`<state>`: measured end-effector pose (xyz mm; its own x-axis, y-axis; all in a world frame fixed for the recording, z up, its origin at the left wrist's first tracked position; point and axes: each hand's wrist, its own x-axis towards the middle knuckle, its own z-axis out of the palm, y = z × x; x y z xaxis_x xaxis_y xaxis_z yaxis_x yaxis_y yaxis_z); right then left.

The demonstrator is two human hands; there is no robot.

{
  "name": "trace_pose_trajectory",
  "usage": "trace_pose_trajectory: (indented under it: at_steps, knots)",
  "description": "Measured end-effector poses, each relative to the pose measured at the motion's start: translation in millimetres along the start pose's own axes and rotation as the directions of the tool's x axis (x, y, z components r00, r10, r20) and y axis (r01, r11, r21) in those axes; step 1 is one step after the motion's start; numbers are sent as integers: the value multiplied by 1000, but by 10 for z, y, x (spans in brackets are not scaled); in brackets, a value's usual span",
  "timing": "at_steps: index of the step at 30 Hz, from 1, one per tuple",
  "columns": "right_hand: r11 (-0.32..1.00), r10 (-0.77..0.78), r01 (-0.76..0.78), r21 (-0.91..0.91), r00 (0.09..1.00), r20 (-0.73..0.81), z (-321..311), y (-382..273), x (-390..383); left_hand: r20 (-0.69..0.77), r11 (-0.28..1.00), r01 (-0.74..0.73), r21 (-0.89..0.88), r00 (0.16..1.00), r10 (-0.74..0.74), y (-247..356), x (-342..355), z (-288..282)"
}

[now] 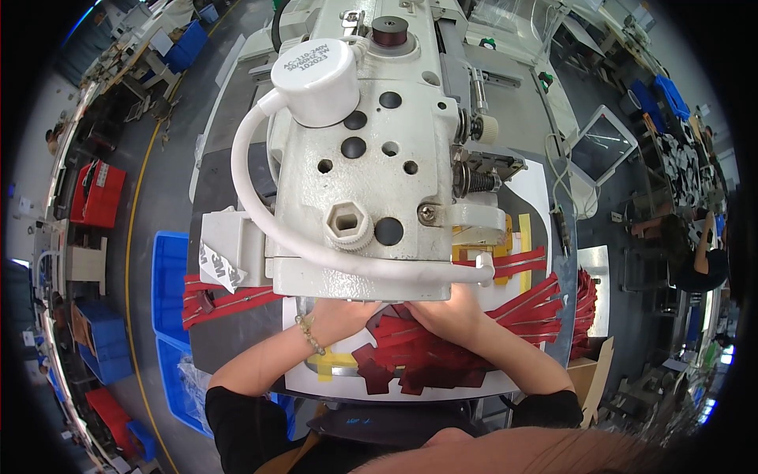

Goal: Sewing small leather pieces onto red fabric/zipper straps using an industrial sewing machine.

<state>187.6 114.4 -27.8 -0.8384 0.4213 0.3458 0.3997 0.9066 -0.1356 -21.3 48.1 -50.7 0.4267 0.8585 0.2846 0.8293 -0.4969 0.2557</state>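
A white industrial sewing machine (355, 189) fills the middle of the view. Both of my forearms reach up to the front of its head. My left hand (343, 317), with a beaded bracelet at the wrist, lies at the left, its fingers hidden beneath the head. Across from it, my right hand (448, 317) is at dark red fabric, with its fingertips also covered. Below and beside the right hand spreads a pile of red zippers (426, 351) with dark red tabs. More red zippers (527, 312) fan out at the right, and others (233, 302) lie left of the machine.
Blue bins (170, 288) stand left of the table. A spool of dark red thread (390, 31) sits on the machine. At the right are a tilted screen (604, 146) and a cardboard box (596, 379). Another person (703, 265) sits at the far right.
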Motion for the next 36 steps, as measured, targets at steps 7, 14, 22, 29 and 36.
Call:
trace_pose_trajectory:
  at_steps: [7, 14, 22, 29, 36]
  knots:
    - [995, 96, -95, 7, 994, -46, 95, -184, 50, -34, 999, 12, 44, 999, -10, -45, -62, 39]
    - [988, 132, -132, -77, 991, -4, 141, -279, 40, -45, 998, -50, -23, 998, 49, -218, -73, 45]
    - [997, 57, -55, -54, 998, 28, 53, -243, 83, 68, 993, 50, -109, 997, -43, -201, -130, 132]
    - [993, 102, -101, -59, 995, 9, 125, -259, 91, -51, 997, -40, 65, 998, 43, -87, -90, -12]
    - [993, 112, -113, -32, 993, -24, 125, -265, 97, -140, 988, 88, 126, 988, -70, 34, -123, -44]
